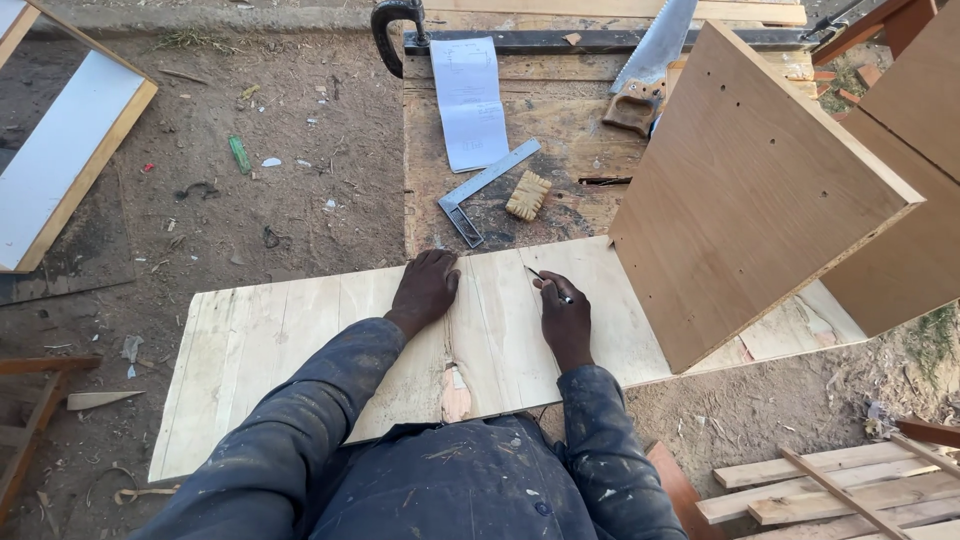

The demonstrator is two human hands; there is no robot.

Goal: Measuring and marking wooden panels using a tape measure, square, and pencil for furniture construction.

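Right hand (566, 318) grips pencil (547, 283), tip up-left on plywood sheet (300, 330).

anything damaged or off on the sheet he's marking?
Yes. The pale plywood sheet has a ragged break in its near edge, close to the person's body: surface layer torn away, darker wood showing. The left hand presses flat beyond it; the right hand holds a pencil.

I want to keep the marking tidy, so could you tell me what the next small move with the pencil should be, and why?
Probably draw the pencil a little further along the pale board. The right hand has its tip on the wood and the left hand lies flat, steadying the sheet, so both seem set for a line.
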